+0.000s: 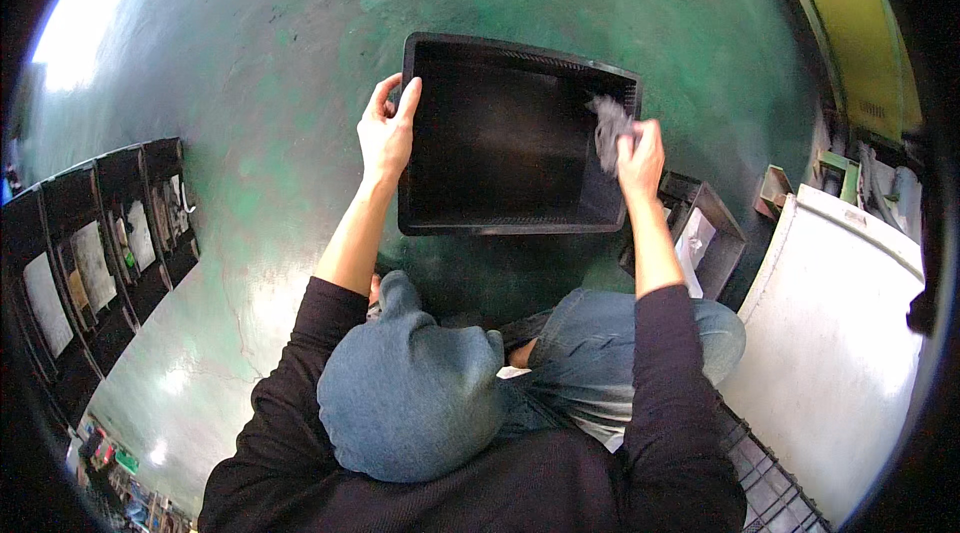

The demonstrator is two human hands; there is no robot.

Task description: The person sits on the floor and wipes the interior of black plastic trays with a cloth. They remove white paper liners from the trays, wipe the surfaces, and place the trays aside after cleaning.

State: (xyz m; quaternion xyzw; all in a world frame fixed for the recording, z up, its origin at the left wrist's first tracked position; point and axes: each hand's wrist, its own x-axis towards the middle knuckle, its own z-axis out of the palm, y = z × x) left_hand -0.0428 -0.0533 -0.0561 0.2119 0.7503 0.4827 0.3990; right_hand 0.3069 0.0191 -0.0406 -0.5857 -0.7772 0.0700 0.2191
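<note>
A large empty black plastic crate point(500, 148) is held up in front of me above the green floor, its open side facing me. My left hand point(386, 128) grips the crate's left rim, fingers over the edge. My right hand point(638, 158) is closed on a crumpled grey cloth point(607, 128) and presses it against the inside of the crate's right wall near the top corner. Both arms wear black sleeves. My knees in blue jeans point(420, 393) are drawn up below the crate.
A smaller open black box point(705, 238) with white sheets inside sits on the floor under my right forearm. A white cabinet point(840, 333) stands at the right, a wire rack point(765, 473) below it. Black crates point(100, 253) line the left. Glossy green floor point(260, 53) lies beyond.
</note>
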